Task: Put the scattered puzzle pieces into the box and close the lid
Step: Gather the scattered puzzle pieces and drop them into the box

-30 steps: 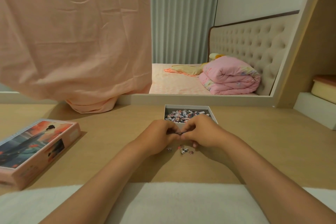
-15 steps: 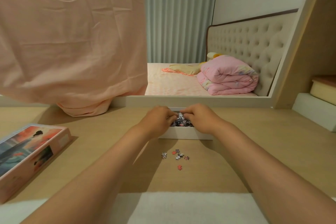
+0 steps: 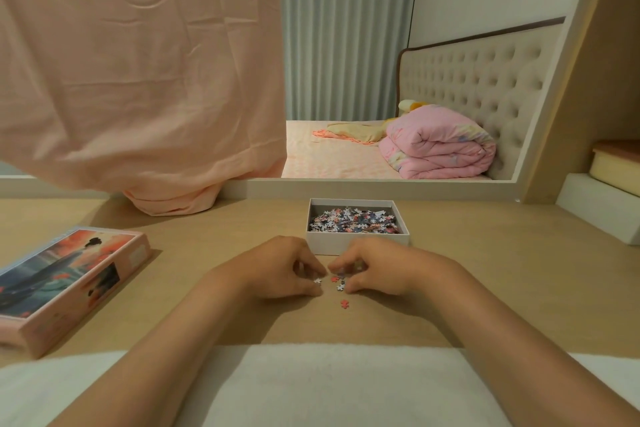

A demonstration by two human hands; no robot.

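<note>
The lid (image 3: 65, 274) is parked far left on the desk (image 3: 194, 236), well apart from the work. The left hand (image 3: 284, 269) is curled with a pale piece (image 3: 317, 281) pinched at its fingertips, the last loose pieces (image 3: 341, 285) are being gathered just before the open box (image 3: 356, 243), and the right hand (image 3: 375, 269) is curled over them, grip not discernible. Next, the handful is to be lifted over the near wall, then the lid fetched.

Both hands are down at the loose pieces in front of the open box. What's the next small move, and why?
Probably draw the left hand and right hand together to gather the loose pieces between them, taking in the red piece lying nearer the person. The hands flank that small cluster, and the box just beyond is open.
</note>
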